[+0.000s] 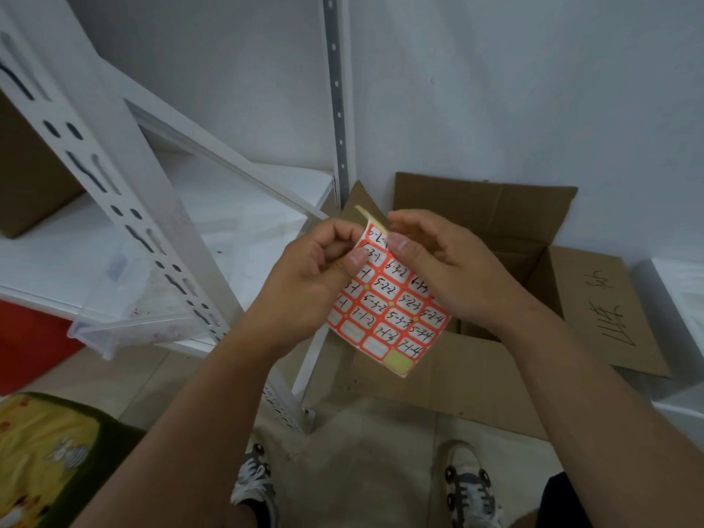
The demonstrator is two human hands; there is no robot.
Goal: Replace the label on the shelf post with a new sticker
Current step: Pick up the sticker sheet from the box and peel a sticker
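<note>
A sticker sheet (392, 310) with red-bordered white labels, most with handwritten numbers, hangs between my hands in the middle of the view. My left hand (316, 276) pinches its upper left edge with thumb and fingers. My right hand (438, 261) pinches the top corner, where the yellow backing curls up. One label slot at the sheet's bottom shows bare yellow backing. The white perforated shelf post (114, 184) slants across the left, close to me. I see no label on its visible part.
A white shelf board (236, 207) lies behind the post, with a clear plastic bin (125, 322) at its front edge. An open cardboard box (495, 261) with handwriting on one flap sits on the floor under my hands. My shoes (468, 489) show below.
</note>
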